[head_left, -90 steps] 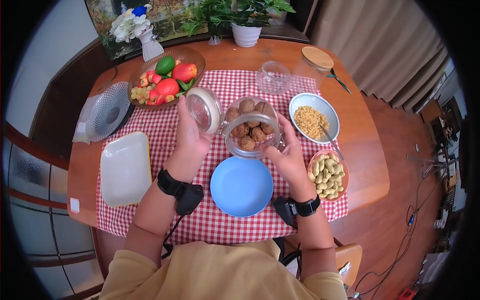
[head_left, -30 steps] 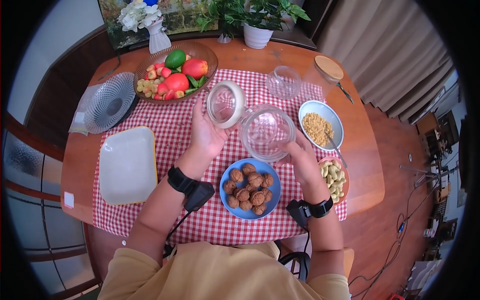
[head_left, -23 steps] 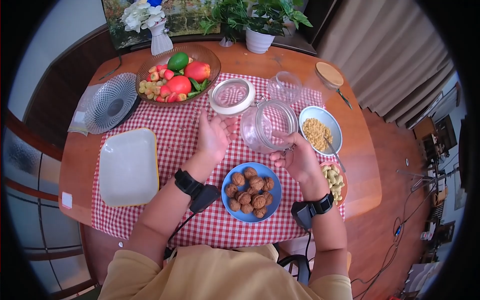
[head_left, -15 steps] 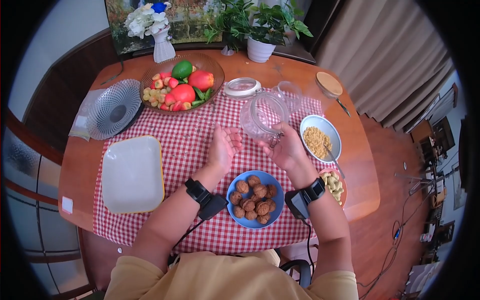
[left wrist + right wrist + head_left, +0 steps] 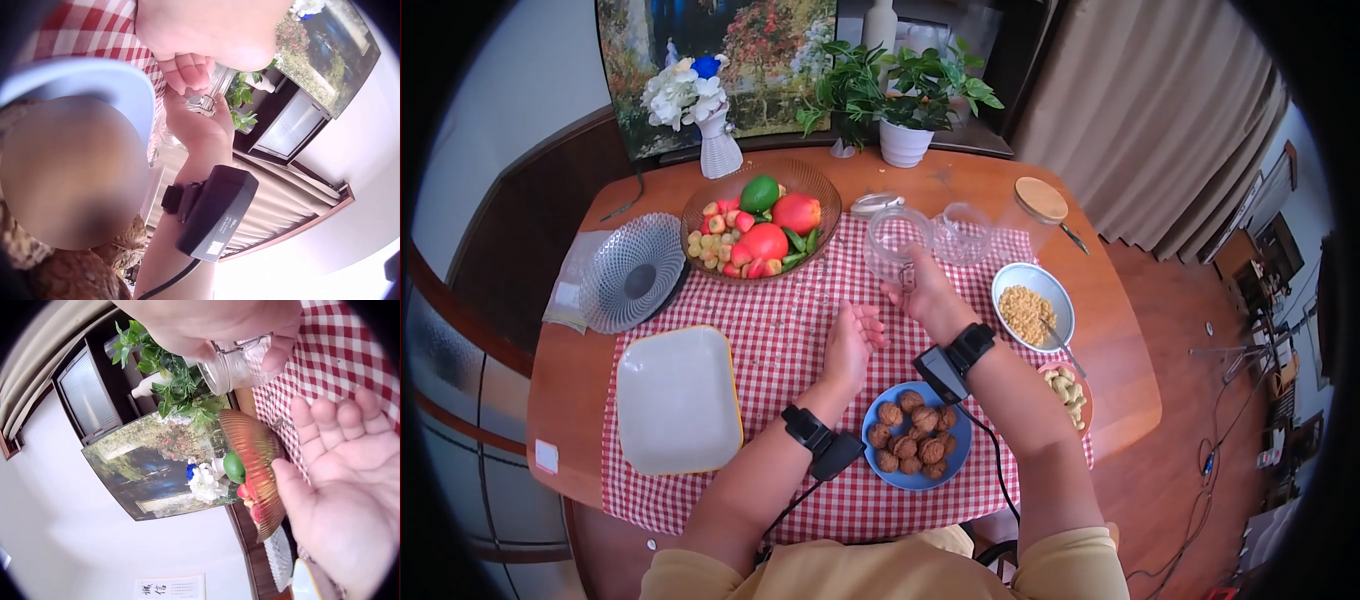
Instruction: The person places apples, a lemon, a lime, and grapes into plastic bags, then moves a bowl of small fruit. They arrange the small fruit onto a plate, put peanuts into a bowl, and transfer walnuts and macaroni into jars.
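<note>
My right hand (image 5: 925,298) grips the clear clip-top glass jar (image 5: 897,240) by its near side, close to the wire clasp (image 5: 208,104). The jar stands upright at the back of the checked cloth, with its hinged lid (image 5: 877,204) swung back, away from me. No walnuts show inside it. My left hand (image 5: 852,347) is off the jar, palm turned inward and fingers loosely bent, holding nothing; the right wrist view shows its bare palm. Nearer me, walnuts (image 5: 925,418) lie heaped on the blue plate (image 5: 880,398), between my forearms.
Right of the jar are a small glass bowl (image 5: 962,240), a wooden-lidded canister (image 5: 1040,200), a bowl of yellow bits with a spoon (image 5: 1032,308) and a dish of peanuts (image 5: 1068,395). Leftward are a fruit bowl (image 5: 832,215), a grey openwork bowl (image 5: 635,275) and a white tray (image 5: 680,400).
The walnuts have gone from the jar onto the blue plate. The jar has moved back and turned upright, its lid facing away. My left hand has let go of it.
</note>
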